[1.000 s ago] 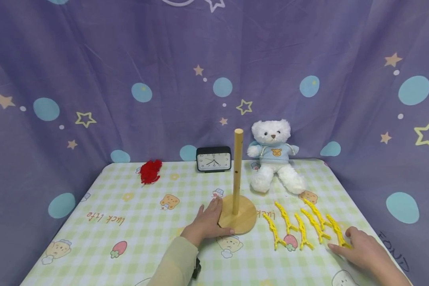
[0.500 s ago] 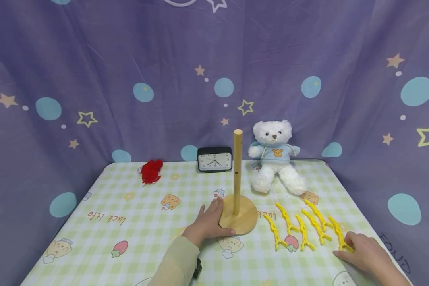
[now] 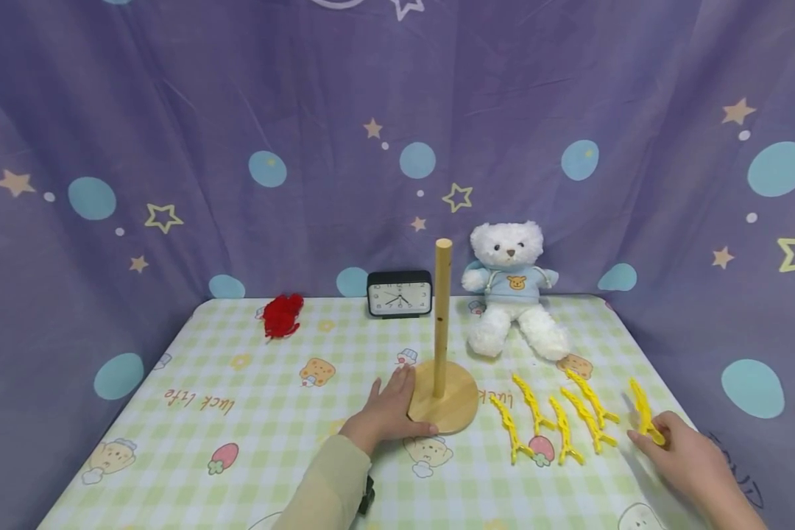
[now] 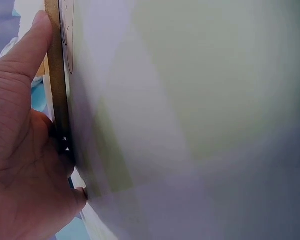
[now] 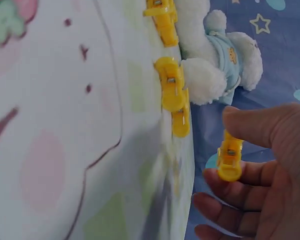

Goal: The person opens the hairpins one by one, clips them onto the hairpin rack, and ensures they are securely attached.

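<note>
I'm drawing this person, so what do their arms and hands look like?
The left sleeve is plain, pale cream and stops short of the left hand. A small black thing, too hidden to name, shows beside the sleeve. Neither that hand nor the right hand wears a glove. No sleeve shows on the right arm.

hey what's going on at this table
A person's right hand holds a yellow clip above the checked tablecloth. Their left hand rests against the round base of an upright wooden post. Five more yellow clips lie on the cloth to the post's right, in front of a white teddy bear.
</note>
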`<state>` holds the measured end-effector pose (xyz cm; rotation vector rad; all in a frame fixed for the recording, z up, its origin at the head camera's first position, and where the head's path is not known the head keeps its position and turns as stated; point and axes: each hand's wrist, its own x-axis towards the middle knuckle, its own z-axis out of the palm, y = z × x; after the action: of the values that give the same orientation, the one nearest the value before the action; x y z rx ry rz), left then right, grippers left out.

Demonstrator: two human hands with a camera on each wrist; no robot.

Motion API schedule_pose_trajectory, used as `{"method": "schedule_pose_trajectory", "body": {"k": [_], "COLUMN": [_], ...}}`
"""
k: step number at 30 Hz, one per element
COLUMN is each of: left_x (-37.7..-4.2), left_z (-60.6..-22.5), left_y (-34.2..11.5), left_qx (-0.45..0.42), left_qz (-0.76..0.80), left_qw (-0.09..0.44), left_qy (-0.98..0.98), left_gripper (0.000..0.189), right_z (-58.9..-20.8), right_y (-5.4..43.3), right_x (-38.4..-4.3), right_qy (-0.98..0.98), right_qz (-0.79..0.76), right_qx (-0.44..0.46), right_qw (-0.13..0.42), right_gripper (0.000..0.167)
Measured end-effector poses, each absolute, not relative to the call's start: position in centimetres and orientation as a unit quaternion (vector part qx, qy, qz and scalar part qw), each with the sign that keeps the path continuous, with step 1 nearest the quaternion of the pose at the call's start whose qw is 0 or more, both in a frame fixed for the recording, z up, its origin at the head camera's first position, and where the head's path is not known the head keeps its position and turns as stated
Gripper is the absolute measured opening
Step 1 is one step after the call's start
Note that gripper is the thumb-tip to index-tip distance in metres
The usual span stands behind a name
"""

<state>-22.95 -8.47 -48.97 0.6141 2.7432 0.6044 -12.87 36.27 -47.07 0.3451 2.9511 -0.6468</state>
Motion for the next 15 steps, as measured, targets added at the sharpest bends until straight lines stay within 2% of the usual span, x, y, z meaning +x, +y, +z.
{"method": "schedule_pose_trajectory", "body": {"k": [10,15], "left_x": [-23.6,-23.8], "left_z": [-50.0,-50.6], "left_y": [-8.4,-8.4], "left_qx": [0.198,0.198], "left_qz": [0.205,0.204], "left_qw": [0.144,0.138], "left_qy": [0.948,0.949], "left_gripper": [0.12,0.121], "right_z": [-45.9,-45.8], "right_y": [33.7,32.3], "right_x": [-13.8,-14.3], "right_qy": [0.957,0.95], "right_qz": [-0.266,-0.294], "right_qx": [0.072,0.05], "right_qw": [-0.085,-0.093], "right_gripper": [0.056,0.051]}}
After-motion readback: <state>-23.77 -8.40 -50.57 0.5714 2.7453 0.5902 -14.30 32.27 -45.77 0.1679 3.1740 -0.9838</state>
